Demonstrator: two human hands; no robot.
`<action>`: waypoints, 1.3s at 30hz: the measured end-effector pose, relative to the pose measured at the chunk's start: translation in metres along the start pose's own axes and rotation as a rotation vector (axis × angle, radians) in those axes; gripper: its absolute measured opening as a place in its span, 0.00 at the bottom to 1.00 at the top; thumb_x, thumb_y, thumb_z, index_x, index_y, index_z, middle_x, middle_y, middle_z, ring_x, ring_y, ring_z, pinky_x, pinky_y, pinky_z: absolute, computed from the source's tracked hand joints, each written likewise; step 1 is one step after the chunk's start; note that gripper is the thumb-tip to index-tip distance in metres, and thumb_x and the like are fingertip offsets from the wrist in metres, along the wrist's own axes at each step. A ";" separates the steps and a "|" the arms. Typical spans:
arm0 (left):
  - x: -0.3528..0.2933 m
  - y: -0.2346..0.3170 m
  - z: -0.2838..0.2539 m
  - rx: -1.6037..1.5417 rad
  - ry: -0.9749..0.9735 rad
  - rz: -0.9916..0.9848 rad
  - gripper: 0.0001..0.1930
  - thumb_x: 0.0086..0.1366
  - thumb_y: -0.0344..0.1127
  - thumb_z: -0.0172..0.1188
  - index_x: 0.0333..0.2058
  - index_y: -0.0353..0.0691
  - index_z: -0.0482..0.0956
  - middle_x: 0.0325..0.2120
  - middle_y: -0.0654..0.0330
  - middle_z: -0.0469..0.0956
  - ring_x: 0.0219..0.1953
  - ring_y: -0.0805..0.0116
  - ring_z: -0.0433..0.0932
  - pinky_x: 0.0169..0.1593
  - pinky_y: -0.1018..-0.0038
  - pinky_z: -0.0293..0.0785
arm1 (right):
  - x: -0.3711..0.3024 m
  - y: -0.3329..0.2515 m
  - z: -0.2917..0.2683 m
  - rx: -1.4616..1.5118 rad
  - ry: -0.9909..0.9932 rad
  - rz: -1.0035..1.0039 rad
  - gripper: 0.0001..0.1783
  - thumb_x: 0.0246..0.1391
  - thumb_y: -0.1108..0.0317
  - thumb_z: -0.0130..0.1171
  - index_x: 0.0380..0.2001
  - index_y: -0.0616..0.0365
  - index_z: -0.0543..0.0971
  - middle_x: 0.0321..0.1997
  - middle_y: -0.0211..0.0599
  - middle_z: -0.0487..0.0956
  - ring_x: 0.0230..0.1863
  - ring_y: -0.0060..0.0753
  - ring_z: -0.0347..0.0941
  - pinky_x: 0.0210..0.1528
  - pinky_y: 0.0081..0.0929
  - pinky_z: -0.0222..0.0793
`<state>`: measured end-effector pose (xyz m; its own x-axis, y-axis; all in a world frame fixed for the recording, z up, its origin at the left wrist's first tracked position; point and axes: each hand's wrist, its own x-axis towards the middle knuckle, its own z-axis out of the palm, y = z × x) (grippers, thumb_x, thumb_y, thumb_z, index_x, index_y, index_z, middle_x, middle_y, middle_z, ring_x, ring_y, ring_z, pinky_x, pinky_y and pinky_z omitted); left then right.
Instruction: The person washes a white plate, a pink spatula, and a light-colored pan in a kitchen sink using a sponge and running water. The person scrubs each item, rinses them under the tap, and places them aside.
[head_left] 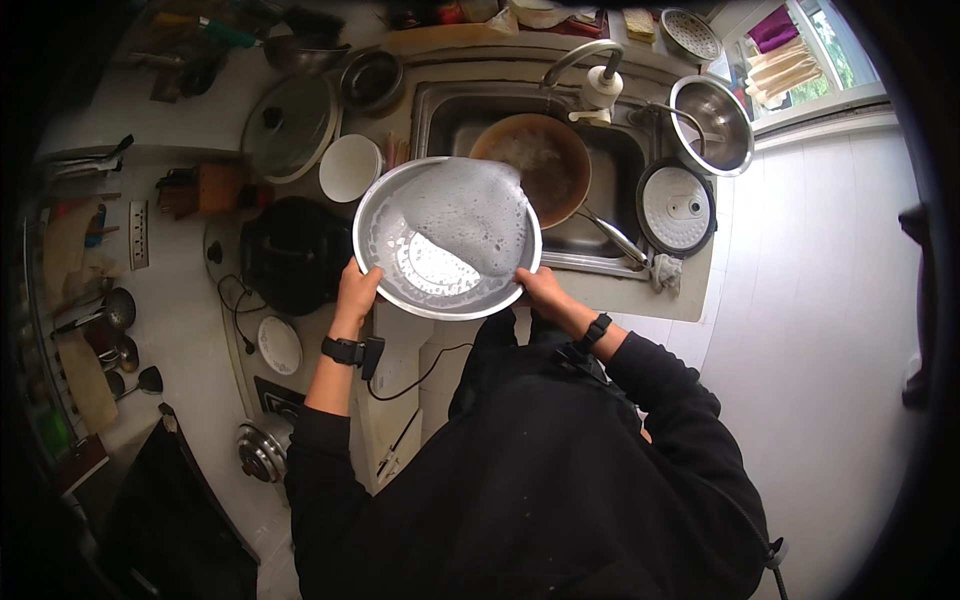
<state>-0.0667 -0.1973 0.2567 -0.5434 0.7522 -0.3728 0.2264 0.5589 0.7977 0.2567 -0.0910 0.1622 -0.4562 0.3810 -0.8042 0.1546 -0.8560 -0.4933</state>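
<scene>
A wide metal washbasin (440,314) hangs over the front left corner of the steel sink (628,205), its floor partly bare on the near side and grey suds (465,215) gathered toward the far right, so it looks tilted away from the person. The left hand (356,292) and right hand (543,288) each grip the near rim, thumbs over the lip, remaining fingers mostly hidden. The basin is probably stiff and light in itself, made weightier by shifting liquid and slick by soap; opposite sides of the rim offer the surest hold. Beyond it sits a brown frying pan (572,172) under the faucet (600,90), with a white bowl (350,168) to the left
</scene>
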 end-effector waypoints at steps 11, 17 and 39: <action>-0.061 -0.059 0.029 -0.211 0.119 -0.141 0.23 0.59 0.29 0.56 0.55 0.30 0.72 0.46 0.56 0.79 0.48 0.66 0.77 0.54 0.69 0.72 | -0.014 -0.002 -0.022 -0.336 0.024 -0.304 0.20 0.55 0.64 0.54 0.38 0.75 0.79 0.29 0.47 0.83 0.30 0.39 0.82 0.28 0.36 0.80; -0.124 -0.099 0.082 -0.568 0.229 -0.160 0.24 0.63 0.29 0.54 0.58 0.32 0.68 0.50 0.58 0.76 0.49 0.68 0.75 0.55 0.70 0.70 | -0.030 -0.018 -0.037 -0.834 0.135 -0.470 0.21 0.53 0.61 0.57 0.37 0.74 0.79 0.27 0.58 0.81 0.30 0.48 0.81 0.36 0.44 0.75; -0.605 -0.237 0.045 -0.546 1.092 -0.253 0.23 0.59 0.33 0.58 0.53 0.32 0.72 0.33 0.53 0.81 0.29 0.67 0.79 0.34 0.68 0.75 | -0.194 0.232 0.148 -1.137 -0.696 -0.599 0.20 0.57 0.60 0.57 0.18 0.66 0.76 0.13 0.31 0.71 0.18 0.22 0.67 0.22 0.30 0.62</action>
<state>0.2455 -0.7689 0.2721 -0.9689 -0.1848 -0.1644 -0.2054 0.2308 0.9511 0.2514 -0.4152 0.2530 -0.9714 0.0485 -0.2324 0.2373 0.2243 -0.9452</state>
